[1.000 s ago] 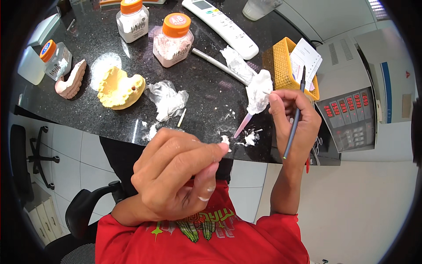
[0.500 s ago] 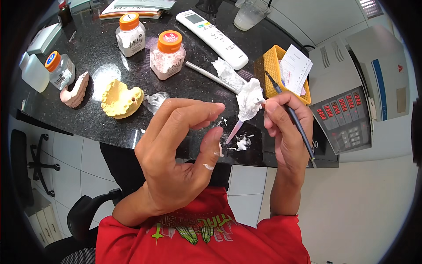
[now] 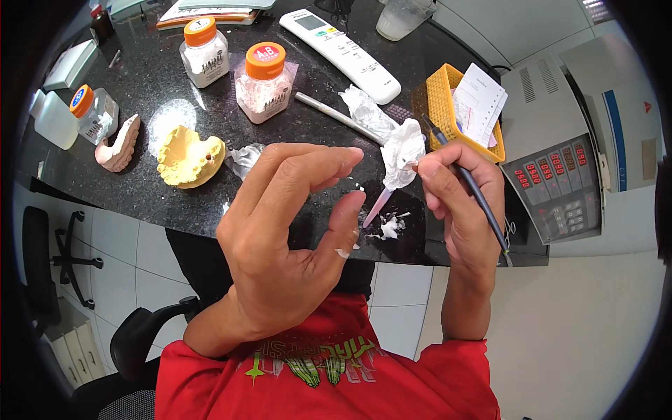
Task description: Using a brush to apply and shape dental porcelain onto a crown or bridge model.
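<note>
My left hand (image 3: 280, 224) is raised over the table's near edge, fingers curved and thumb apart, with nothing between them. White residue marks its thumb. My right hand (image 3: 463, 189) is closed, and a slim dark pen-shaped tool (image 3: 474, 189) passes across it between thumb and forefinger. Its thumb and forefinger also pinch together beside a crumpled white tissue (image 3: 404, 155); anything tiny between the tips is too small to make out. A pale pink tapered tool (image 3: 376, 208) pokes out from under the tissue. White crumbs (image 3: 392, 225) lie beside it.
On the black stone table stand a yellow dental cast (image 3: 187, 157), a pink cast (image 3: 119, 145), a jar of pink powder (image 3: 263, 91) and a jar of white powder (image 3: 204, 56). Farther back lies a white remote control (image 3: 343, 56). At right are a yellow basket (image 3: 441, 105) and a machine with red digits (image 3: 556, 182).
The view has shifted slightly. My left thumb and fingertips sit a little farther right, and both hands keep nearly the same pose.
</note>
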`<state>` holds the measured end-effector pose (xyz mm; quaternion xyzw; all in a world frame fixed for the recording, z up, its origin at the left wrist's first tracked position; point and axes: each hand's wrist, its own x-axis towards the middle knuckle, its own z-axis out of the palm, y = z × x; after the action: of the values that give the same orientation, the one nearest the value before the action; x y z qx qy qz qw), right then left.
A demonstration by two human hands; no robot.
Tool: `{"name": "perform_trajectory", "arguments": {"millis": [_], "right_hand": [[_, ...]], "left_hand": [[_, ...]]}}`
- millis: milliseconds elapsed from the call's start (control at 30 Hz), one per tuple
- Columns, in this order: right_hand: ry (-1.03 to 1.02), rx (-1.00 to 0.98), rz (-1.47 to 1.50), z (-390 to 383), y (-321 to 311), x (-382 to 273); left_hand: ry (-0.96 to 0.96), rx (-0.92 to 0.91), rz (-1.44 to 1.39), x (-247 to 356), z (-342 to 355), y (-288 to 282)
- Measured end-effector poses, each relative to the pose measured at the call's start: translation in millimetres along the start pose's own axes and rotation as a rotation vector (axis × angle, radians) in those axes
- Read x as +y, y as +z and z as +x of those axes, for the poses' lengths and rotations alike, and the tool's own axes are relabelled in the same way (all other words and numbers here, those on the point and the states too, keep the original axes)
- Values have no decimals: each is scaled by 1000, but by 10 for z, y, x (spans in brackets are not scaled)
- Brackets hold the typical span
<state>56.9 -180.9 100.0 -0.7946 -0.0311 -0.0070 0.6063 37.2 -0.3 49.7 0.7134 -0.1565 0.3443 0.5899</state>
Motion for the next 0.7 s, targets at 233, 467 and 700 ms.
{"name": "perform_trajectory", "arguments": {"millis": [233,467,700], "right_hand": [[-5,-1,-34,24,-10,8],[-60,11,-182,40,-58,-49],[-96,32,-255,79,-43,19]], "left_hand": [[-16,-58,11,8,27,21],[-15,-113,58,35,61,-18],[-33,-127,42,22,54,5]]}}
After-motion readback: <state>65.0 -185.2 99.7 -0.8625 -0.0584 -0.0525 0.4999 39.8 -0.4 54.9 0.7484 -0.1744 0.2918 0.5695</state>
